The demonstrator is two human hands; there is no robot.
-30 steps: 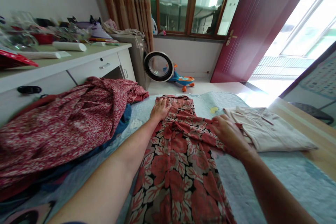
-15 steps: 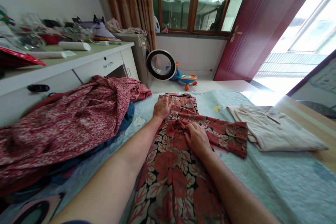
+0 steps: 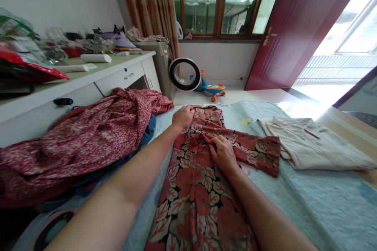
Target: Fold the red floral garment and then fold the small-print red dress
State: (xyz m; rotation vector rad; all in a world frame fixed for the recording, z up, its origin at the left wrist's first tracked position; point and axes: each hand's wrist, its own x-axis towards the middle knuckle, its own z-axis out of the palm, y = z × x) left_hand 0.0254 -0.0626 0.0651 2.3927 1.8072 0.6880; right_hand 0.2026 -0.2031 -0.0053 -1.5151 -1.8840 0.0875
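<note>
Red pile (image 3: 73, 141) sat left on bed (image 3: 309, 196); left hand (image 3: 183, 116) stayed w/ grip bunching dress (image 3: 203, 188) top, right hand (image 3: 224, 153) had moved off sleeve to mid-dress, grip pinching a fold; beige clothes (image 3: 312, 145) right.

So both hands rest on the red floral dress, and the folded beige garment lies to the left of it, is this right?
Not quite. In the head view the folded beige garment lies to the right of the red floral dress. The left hand and right hand do rest on the dress.
</note>
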